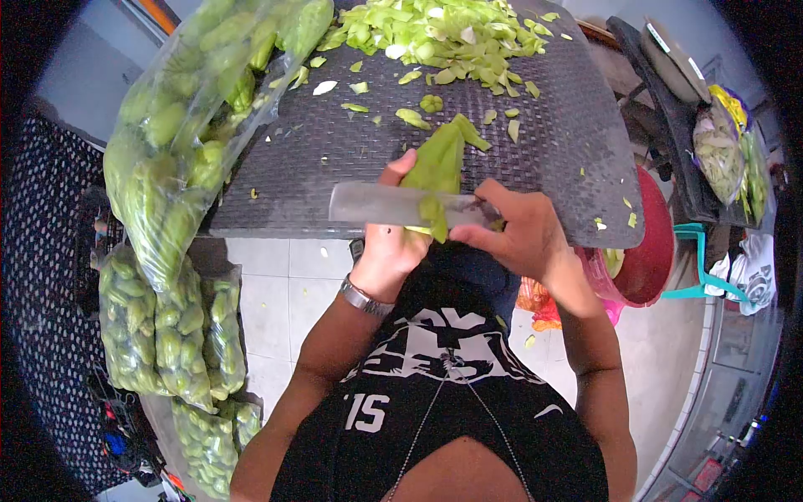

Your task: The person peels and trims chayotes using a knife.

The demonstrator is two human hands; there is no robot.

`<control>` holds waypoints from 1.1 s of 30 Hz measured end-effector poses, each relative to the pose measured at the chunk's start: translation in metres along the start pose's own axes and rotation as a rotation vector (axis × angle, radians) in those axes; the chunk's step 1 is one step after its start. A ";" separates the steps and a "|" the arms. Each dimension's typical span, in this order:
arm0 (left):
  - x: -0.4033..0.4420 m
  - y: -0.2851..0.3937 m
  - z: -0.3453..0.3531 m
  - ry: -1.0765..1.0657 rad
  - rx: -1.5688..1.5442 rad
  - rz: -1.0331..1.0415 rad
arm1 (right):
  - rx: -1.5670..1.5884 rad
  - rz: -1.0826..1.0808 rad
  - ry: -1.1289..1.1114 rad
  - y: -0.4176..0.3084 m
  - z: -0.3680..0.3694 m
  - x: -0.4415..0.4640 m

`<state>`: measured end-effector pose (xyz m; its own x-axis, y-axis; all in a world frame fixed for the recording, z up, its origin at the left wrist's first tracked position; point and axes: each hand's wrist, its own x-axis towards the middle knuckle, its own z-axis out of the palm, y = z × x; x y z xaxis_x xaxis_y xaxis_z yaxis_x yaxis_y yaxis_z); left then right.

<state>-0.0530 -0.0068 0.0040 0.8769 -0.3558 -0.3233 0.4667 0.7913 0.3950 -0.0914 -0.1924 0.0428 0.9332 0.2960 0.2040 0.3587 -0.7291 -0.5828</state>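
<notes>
My left hand (391, 258), with a metal watch at its wrist, is wrapped round a green chayote (437, 159) near the table's front edge. My right hand (523, 222) grips a knife (376, 203), whose wide blade lies across the chayote's near end and points left. A strip of green peel (432, 216) rests on the blade. Part of the chayote is hidden by the blade and my fingers. Just beyond, peel scraps and a small green piece (431, 103) lie on the dark woven-patterned table (326, 159).
A heap of green peelings (452, 42) covers the table's far side. A clear bag of chayotes (192, 125) hangs over the left edge, above more bags (155, 326) on the floor. At right are a red tub (657, 243), a teal stool (698, 259) and bagged vegetables (721, 146).
</notes>
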 end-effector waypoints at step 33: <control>0.000 0.017 -0.004 -0.151 0.001 -0.177 | -0.101 -0.065 0.080 -0.022 0.012 -0.015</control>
<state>-0.0454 0.0087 0.0072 0.7888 -0.5593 -0.2550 0.6146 0.7097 0.3444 -0.1141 -0.1734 0.0434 0.9055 0.2974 0.3026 0.4149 -0.7698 -0.4850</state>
